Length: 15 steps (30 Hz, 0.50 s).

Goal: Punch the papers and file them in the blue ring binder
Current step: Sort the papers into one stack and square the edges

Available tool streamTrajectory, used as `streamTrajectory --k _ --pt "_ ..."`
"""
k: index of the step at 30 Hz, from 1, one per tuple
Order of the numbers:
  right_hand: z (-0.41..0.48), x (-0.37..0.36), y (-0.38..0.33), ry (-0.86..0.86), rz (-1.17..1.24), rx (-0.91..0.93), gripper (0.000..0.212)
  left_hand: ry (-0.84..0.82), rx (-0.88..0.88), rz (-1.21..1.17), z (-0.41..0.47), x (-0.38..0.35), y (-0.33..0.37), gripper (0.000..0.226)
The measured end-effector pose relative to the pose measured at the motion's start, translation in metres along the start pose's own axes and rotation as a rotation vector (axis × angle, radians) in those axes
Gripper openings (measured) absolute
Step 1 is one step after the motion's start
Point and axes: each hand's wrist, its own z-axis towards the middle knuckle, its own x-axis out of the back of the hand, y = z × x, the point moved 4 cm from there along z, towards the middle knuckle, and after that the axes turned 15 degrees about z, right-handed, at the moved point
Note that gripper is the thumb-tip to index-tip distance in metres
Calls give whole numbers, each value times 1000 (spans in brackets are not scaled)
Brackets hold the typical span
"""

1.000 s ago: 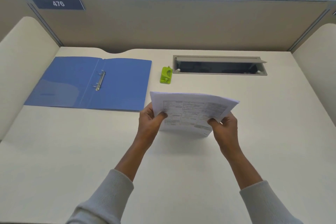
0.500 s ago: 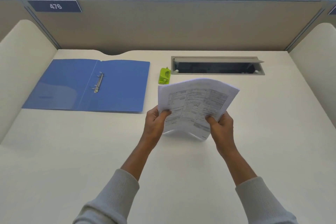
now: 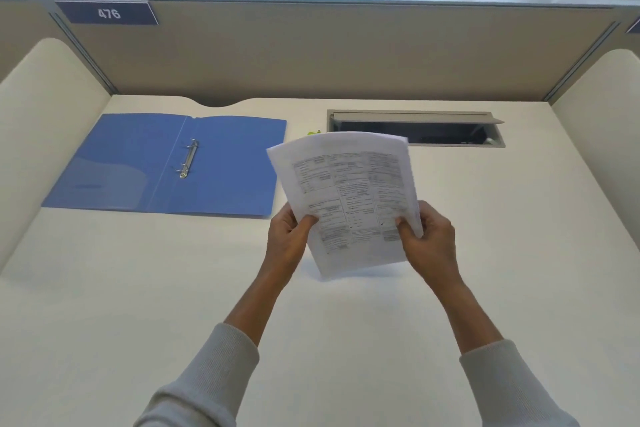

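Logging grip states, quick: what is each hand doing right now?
Left hand: closed on the left edge of the stack of papers.
Right hand: closed on the right edge of the same stack, held raised off the desk.

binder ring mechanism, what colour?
Silver metal ring mechanism, on the blue binder's spine; head view.

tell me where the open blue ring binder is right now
The open blue ring binder lies flat on the desk's far left, left of the printed papers.
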Motion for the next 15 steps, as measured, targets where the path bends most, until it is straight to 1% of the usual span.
streamTrajectory --k 1,2,4,6,7,9,11,13,15 --pt "5 4 -10 -16 -69 62 18 57 -7 52 2 4 0 36" --pt "10 7 -20 -35 -134 119 19 135 -6 116 3 8 2 47" --pt "18 15 -36 -67 -274 205 22 312 -41 254 4 20 10 74" --pt "25 20 -47 -106 -441 255 24 396 -193 392 7 30 22 94" --pt "27 20 -51 -132 -532 291 24 389 -293 462 8 33 30 96" --pt "28 16 -58 -165 -695 363 23 297 -471 548 8 32 45 91" --pt "27 12 -63 -176 -808 405 23 170 -560 535 7 27 55 75" --pt "25 6 -64 -188 -881 411 24 75 -553 505 7 21 57 55" --pt "22 1 -64 -211 -931 408 24 41 -530 475 10 16 48 27"
